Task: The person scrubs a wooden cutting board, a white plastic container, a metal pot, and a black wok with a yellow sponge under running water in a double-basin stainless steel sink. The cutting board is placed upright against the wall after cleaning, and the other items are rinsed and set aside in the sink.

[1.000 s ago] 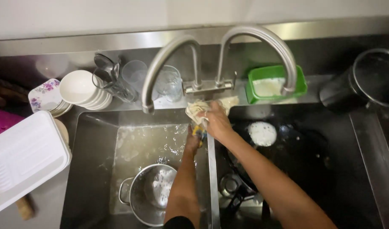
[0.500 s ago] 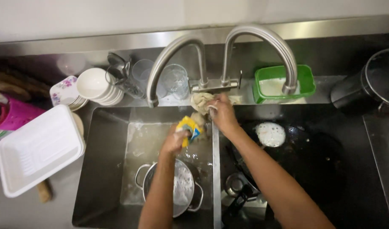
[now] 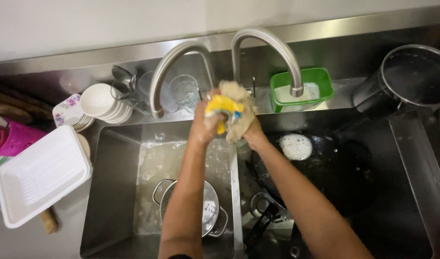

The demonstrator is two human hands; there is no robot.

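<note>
I am holding a yellow sponge [image 3: 223, 109] and a beige cloth [image 3: 239, 115] together, up above the divider between the 2 sink basins, just in front of the 2 curved taps. My left hand [image 3: 206, 122] is closing around the yellow sponge, with the fingers wrapped on it. My right hand [image 3: 248, 127] is gripping the beige cloth from the other side, and the 2 hands are pressing against each other with the sponge and the cloth between them.

Just behind my hands, the left tap [image 3: 174, 72] is bending over the left basin and the right tap [image 3: 272, 52] is bending over the right basin. Below my left arm, a steel pot [image 3: 208, 206] with handles is standing in the left basin [image 3: 114, 192], and foamy water is lying around it. In the right basin, a dark pan [image 3: 335, 168] is lying with a patch of white foam [image 3: 296, 146] in it.

On the surface behind the sink, a green tray [image 3: 301, 88] is standing under the right tap, and clear glasses [image 3: 184, 91] are standing near the left tap. More to the left, white bowls [image 3: 102, 103] are stacked on a flowered plate [image 3: 66, 110]. A white foam box [image 3: 40, 175] is lying left of the sink, and a black pot [image 3: 411, 76] is standing at the far right.
</note>
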